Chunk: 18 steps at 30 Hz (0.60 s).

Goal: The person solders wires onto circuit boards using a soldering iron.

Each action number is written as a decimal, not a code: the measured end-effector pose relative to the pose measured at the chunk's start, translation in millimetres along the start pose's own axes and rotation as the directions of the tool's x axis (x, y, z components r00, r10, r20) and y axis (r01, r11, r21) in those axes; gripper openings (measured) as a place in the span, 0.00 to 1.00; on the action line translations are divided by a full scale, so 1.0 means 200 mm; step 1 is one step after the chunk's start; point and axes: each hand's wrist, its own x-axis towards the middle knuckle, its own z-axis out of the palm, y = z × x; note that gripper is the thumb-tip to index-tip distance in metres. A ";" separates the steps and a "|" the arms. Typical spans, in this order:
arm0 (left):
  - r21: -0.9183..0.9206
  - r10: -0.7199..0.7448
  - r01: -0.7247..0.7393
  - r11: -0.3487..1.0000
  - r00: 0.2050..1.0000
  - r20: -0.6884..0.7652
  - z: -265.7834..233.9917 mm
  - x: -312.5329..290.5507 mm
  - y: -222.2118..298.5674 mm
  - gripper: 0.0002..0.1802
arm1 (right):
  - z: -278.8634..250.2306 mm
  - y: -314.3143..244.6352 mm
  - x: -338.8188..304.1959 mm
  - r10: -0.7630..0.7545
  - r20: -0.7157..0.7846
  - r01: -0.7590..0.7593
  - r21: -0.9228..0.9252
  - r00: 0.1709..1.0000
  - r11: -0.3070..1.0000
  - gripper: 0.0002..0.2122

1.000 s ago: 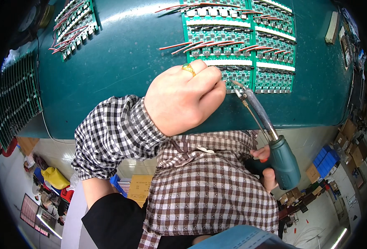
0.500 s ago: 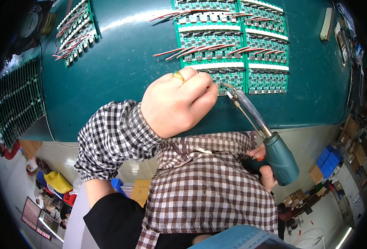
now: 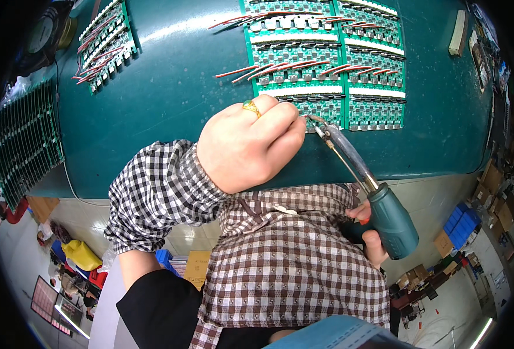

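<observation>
My left hand [image 3: 248,144], a ring on one finger, is closed in a pinch over the near edge of a green circuit board panel [image 3: 329,109]. Whatever its fingertips hold is hidden behind the knuckles. My right hand [image 3: 375,249] grips the green handle of a soldering gun [image 3: 392,218] with a trigger feed. The gun's bent tip and thin feed tube reach up to the board just right of my left fingertips. Rows of red and black wires [image 3: 292,67] lie across the panel, between white connector strips [image 3: 303,92].
Another wired board [image 3: 107,43] lies at the far left of the green table [image 3: 170,81]. Below it, a stack of bare-edged boards [image 3: 27,142] stands in a row. A round black speaker-like device [image 3: 45,35] sits at the left corner, a pale block [image 3: 457,33] at the far right.
The soldering gun's tip has shifted slightly left, closer to my left fingertips. Both hands otherwise keep nearly the same place.
</observation>
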 end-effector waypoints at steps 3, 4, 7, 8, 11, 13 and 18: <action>0.015 0.003 -0.003 1.000 1.000 0.030 -0.02 0.00 0.01 0.21 | -0.02 0.00 -0.01 -0.020 0.010 0.020 -0.036 1.000 0.999 0.30; 0.014 0.002 -0.002 1.000 1.000 0.029 -0.04 0.00 0.01 0.21 | -0.03 0.00 -0.02 -0.020 0.016 0.021 -0.032 1.000 0.999 0.30; -0.023 -0.017 0.017 1.000 1.000 0.009 -0.06 -0.01 0.02 0.23 | -0.03 -0.01 -0.03 -0.027 0.015 0.027 -0.002 1.000 1.000 0.31; -0.020 -0.011 0.011 1.000 1.000 -0.013 -0.06 -0.02 0.03 0.23 | -0.03 0.00 -0.03 -0.030 0.009 0.030 0.023 1.000 0.999 0.32; -0.020 -0.013 0.012 1.000 0.998 -0.058 -0.06 -0.03 0.03 0.24 | -0.03 0.03 -0.02 -0.025 0.027 0.022 0.105 0.999 0.994 0.33; -0.022 -0.007 0.005 1.000 0.996 -0.090 -0.07 -0.04 0.03 0.24 | 0.00 0.01 -0.02 -0.053 0.012 0.052 0.092 0.999 0.994 0.31; -0.120 0.027 -0.052 0.991 0.979 -0.202 -0.09 -0.03 0.05 0.24 | 0.01 -0.02 0.00 -0.031 -0.021 0.033 0.103 0.999 0.994 0.37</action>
